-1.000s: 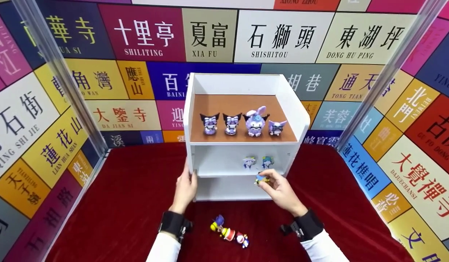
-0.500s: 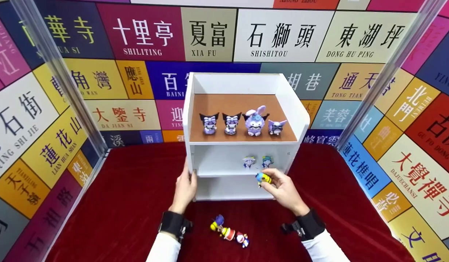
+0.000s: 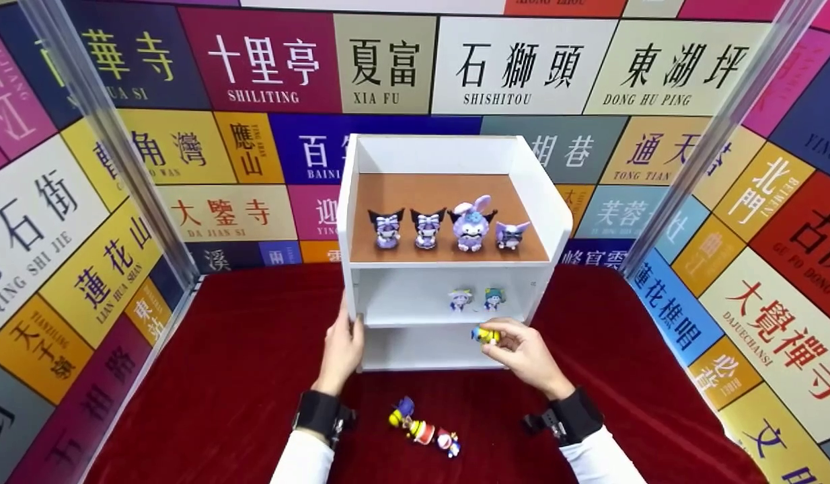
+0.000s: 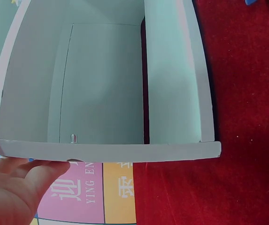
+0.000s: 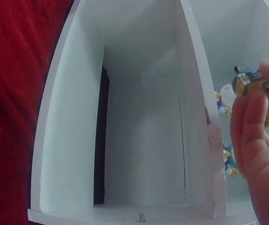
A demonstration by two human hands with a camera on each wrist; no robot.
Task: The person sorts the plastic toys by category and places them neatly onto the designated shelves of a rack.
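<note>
My right hand (image 3: 522,353) pinches a small yellow-and-blue figurine (image 3: 485,335) between thumb and fingers, in front of the middle shelf's edge. In the right wrist view the figurine (image 5: 249,84) is tilted, partly covered by the fingers. My left hand (image 3: 342,344) holds the left side panel of the white shelf unit (image 3: 348,282); in the left wrist view its fingers lie along the panel's outer face. Two small figurines, one with a white top (image 3: 461,300) and one with a green top (image 3: 494,300), stand on the middle shelf, toward the right.
Several purple figurines (image 3: 425,228) stand in a row on the brown top board (image 3: 428,188). Small colourful figurines (image 3: 423,432) lie in a line on the red cloth (image 3: 253,376) between my forearms. Printed sign panels (image 3: 509,67) surround the table, with clear posts (image 3: 119,148) at the corners.
The yellow-and-blue figurine has been turned in my right hand's fingers, and the hand has dropped slightly. My left hand stays on the shelf unit.
</note>
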